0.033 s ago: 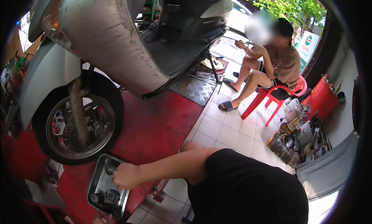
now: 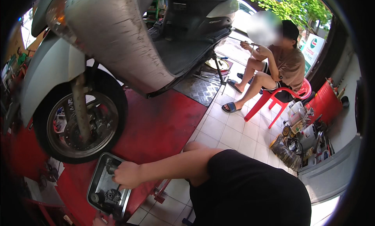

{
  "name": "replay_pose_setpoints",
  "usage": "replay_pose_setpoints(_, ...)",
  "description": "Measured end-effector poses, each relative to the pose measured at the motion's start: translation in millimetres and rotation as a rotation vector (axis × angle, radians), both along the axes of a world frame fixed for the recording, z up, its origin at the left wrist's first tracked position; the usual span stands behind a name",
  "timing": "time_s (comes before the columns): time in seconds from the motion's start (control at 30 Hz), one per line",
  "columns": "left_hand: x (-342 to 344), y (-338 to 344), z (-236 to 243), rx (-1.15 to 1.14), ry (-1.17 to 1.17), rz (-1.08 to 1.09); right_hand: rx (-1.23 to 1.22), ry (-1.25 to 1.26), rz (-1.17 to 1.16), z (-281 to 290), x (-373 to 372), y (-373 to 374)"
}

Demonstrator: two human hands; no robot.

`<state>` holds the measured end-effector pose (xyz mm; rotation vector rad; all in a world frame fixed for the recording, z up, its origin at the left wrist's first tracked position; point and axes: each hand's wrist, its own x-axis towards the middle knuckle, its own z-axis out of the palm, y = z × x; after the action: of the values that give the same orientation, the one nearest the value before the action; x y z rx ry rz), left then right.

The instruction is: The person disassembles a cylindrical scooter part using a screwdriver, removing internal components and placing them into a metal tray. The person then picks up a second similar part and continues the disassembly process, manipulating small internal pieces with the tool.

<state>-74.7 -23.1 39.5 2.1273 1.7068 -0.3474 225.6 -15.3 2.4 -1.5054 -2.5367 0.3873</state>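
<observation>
A rectangular metal tray (image 2: 90, 189) lies on a red platform, close to a scooter's front wheel. My right hand (image 2: 128, 175) is over its right side, fingers curled closed. A thin dark piece shows just under the fingers; what they grip is hidden. A dark metal part (image 2: 111, 168) sits beside the knuckles. Nearer in the tray are a round metal part with holes (image 2: 113, 195) and a dark cylindrical part (image 2: 97, 198). My left hand (image 2: 103, 219) shows only partly at the lower edge, by the tray's near end; its grip is cut off from view.
The scooter's front wheel (image 2: 82, 120) and scratched front panel (image 2: 113, 38) rise just beyond the tray, on the red platform (image 2: 156, 120). Right of it, a person (image 2: 287, 65) sits on a red plastic chair (image 2: 256, 104). Bottles, tools and a red container (image 2: 326, 99) stand along the right wall.
The whole view has shifted slightly. My right hand stays over the tray, still closed, and my left hand stays at its near end. The tray's parts look unmoved.
</observation>
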Motion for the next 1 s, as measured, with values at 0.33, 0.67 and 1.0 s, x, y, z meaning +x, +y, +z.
replay_pose_setpoints(0.33,-14.7,25.3,-20.2,0.013,-0.001,0.045,0.046,0.056,-0.189,17.2,1.9,4.6)
replay_pose_setpoints(0.67,-17.8,3.2,-20.2,0.054,-0.017,0.062,0.098,0.343,-0.197,32.4,-5.6,2.4)
replay_pose_setpoints(1.0,-13.9,8.9,-20.9,0.1,-0.019,0.037,0.144,0.451,-0.275,22.9,-1.5,6.6)
